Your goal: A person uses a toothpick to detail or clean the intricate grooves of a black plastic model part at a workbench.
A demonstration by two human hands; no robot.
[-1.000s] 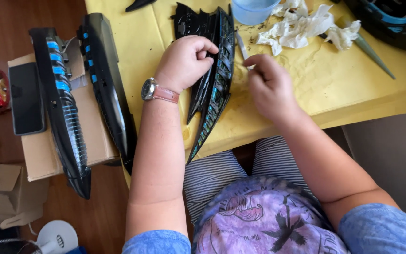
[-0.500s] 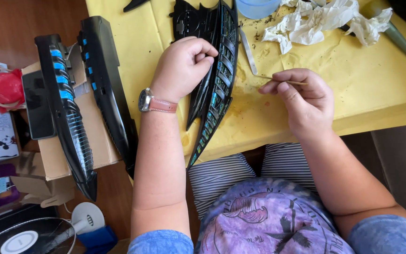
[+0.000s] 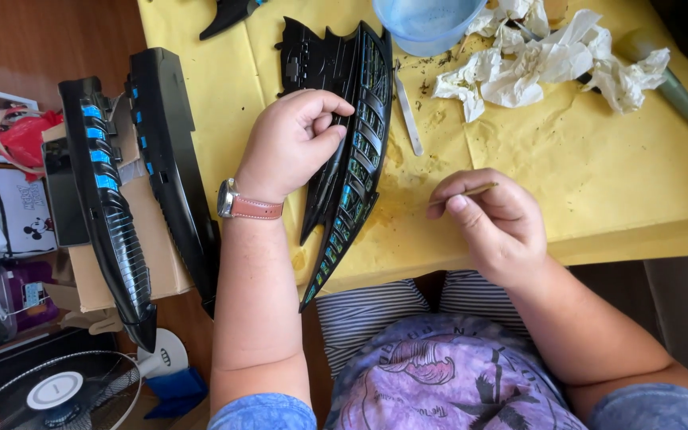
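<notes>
My left hand (image 3: 292, 143), with a brown-strapped watch on the wrist, grips a long black ribbed model part (image 3: 356, 159) with blue-green panels that lies on the yellow table cover (image 3: 599, 159). My right hand (image 3: 491, 223) is to the right of the part, above the table's front edge, and pinches a thin wooden stick (image 3: 471, 191) between thumb and fingers. The stick points right, away from the part.
A pale blue cup (image 3: 428, 24), crumpled white tissues (image 3: 535, 64) and a slim white tool (image 3: 408, 111) lie at the back. Two more black ribbed parts (image 3: 105, 199) rest on a cardboard box (image 3: 153, 247) at the left. A fan (image 3: 57, 390) stands below.
My right hand has drawn back from the model part toward the table's front edge, with the stick still in it. My left hand has stayed on the part.
</notes>
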